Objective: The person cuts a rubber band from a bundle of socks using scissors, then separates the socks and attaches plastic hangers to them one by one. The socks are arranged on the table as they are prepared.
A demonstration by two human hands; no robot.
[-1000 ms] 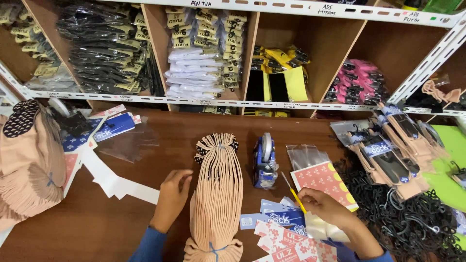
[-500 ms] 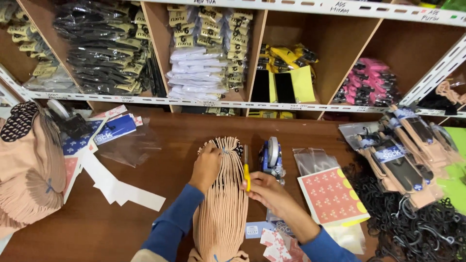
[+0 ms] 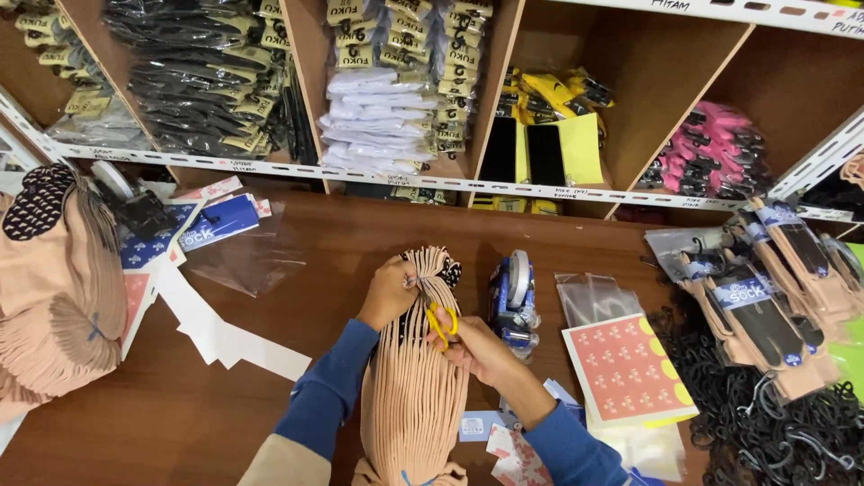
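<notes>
A person's two hands work over a tall bundle of peach-coloured socks (image 3: 416,378) lying lengthways on a brown wooden table (image 3: 180,423), in front of shelves of packaged socks.

Compared with half a second ago, both hands have stayed at the top of the bundle, but the yellow scissors (image 3: 441,322) have turned. Earlier they showed as a thin upright sliver beside the bundle; now their loop handles face the camera, over the upper part of the stack. A full second ago the hands were apart, the right one down among the sticker sheets at the table's near edge.

The scissor blades are hidden behind fingers and socks, so what they touch cannot be made out. The bundle's lower end is cut off by the bottom edge. The dark patterned sock tips at its top are partly covered by the left hand.

The left hand (image 3: 389,292) is curled closed, pinching the gathered top of the bundle. The right hand (image 3: 475,346) is clenched around the scissors, fingers through the yellow loops, resting against the bundle's right side.

Just right of the bundle stands a blue tape dispenser (image 3: 513,301). Beyond it lie clear plastic bags (image 3: 589,297) and a pink sticker sheet (image 3: 628,369). A second pile of peach socks (image 3: 54,297) sits at the far left, well apart.
</notes>
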